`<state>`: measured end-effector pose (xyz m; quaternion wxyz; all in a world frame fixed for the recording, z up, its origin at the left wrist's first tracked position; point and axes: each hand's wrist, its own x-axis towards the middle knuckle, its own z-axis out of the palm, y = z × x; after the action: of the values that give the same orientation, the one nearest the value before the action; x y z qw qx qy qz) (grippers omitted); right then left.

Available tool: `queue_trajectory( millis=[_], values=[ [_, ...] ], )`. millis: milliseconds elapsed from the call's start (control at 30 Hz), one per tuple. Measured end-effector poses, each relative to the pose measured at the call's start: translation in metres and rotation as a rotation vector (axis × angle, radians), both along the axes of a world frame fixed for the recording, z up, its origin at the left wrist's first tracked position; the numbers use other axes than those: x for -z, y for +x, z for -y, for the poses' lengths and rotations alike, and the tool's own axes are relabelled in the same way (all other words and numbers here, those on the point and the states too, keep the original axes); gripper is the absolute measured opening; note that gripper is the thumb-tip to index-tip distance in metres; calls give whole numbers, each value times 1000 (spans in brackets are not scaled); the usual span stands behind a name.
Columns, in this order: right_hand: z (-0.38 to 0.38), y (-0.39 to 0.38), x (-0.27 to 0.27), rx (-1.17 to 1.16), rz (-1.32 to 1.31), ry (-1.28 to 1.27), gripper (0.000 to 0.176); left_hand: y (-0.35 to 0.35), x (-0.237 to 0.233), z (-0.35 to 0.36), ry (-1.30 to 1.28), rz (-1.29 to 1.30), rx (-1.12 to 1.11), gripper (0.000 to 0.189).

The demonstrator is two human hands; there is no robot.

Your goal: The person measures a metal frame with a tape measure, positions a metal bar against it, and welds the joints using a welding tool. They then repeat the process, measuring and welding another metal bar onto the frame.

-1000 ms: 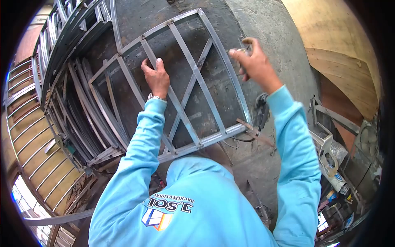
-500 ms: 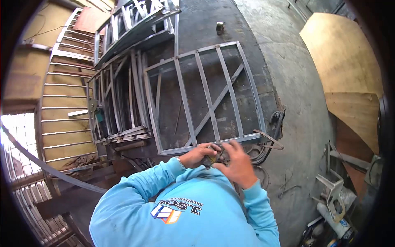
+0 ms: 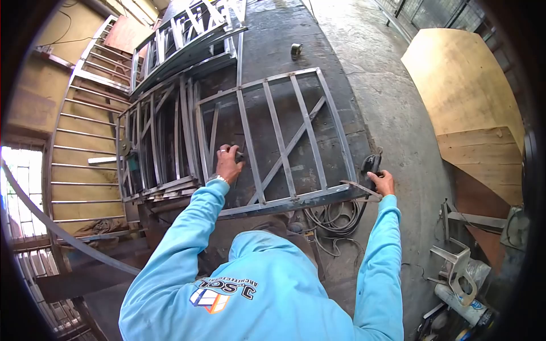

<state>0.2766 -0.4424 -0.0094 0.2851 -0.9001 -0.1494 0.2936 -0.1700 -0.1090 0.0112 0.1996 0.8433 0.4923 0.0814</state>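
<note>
My left hand (image 3: 228, 165) is over the left part of a metal frame (image 3: 278, 122) with several bars and a diagonal brace, its fingers curled round a small dark object (image 3: 240, 156) that I cannot make out. At the frame's near right corner, my right hand (image 3: 385, 183) closes on a black handle (image 3: 372, 163) with a cable. A thin metal clamp (image 3: 362, 188) lies across that corner, just left of the right hand. The frame rests on a dark worktable (image 3: 335, 54).
More metal frames (image 3: 162, 136) stand left of this one, with others (image 3: 182, 34) stacked behind. A small round item (image 3: 296, 51) sits at the table's far side. Coiled cables (image 3: 335, 219) hang below the near edge. Plywood (image 3: 466, 85) and scrap metal (image 3: 455, 267) are at the right.
My hands have moved apart from in front of my chest: the left forward and left over the frame, the right out to the black handle. The view has shifted slightly.
</note>
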Motion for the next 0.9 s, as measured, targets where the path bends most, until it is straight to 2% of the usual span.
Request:
queue_trajectory(
  millis=[33,100,167,200,233,300,367,433,500,567,633,700,767,833,900],
  values=[
    [3,-1,8,-59,171,-69,63,-1,2,2,-3,3,4,64],
    [-4,-4,-8,-34,114,-103,63,-2,4,8,-22,41,-33,65],
    [5,4,11,-64,294,-46,51,-4,3,18,-49,79,-62,67],
    [15,12,20,-49,311,57,43,-8,-1,23,-17,88,-49,67],
    [27,21,23,-43,307,49,43,-13,-5,28,17,98,-35,66],
    [52,25,28,214,485,347,39,-27,-8,39,10,115,-5,65],
    [79,12,-13,555,176,636,36,-40,-11,51,4,158,54,62],
    [110,-10,-61,713,67,824,37,-52,-17,65,3,146,77,58],
    [153,-34,-77,764,-129,1091,37,-63,-21,76,-26,162,98,56],
    [170,-87,-104,630,-261,1252,40,-71,-19,81,-21,187,87,52],
    [156,-151,-136,519,-390,1287,50,-76,-21,83,-65,230,59,49],
    [142,-211,-139,297,-396,1248,66,-73,-18,75,-19,239,62,48],
    [124,-265,-136,144,-325,995,81,-60,-23,64,-40,295,80,45],
    [112,-320,-94,85,31,744,82,-44,-23,45,-16,331,124,42],
    [79,-362,-105,291,-171,692,74,-19,-24,29,-92,349,189,41]
  ],
)
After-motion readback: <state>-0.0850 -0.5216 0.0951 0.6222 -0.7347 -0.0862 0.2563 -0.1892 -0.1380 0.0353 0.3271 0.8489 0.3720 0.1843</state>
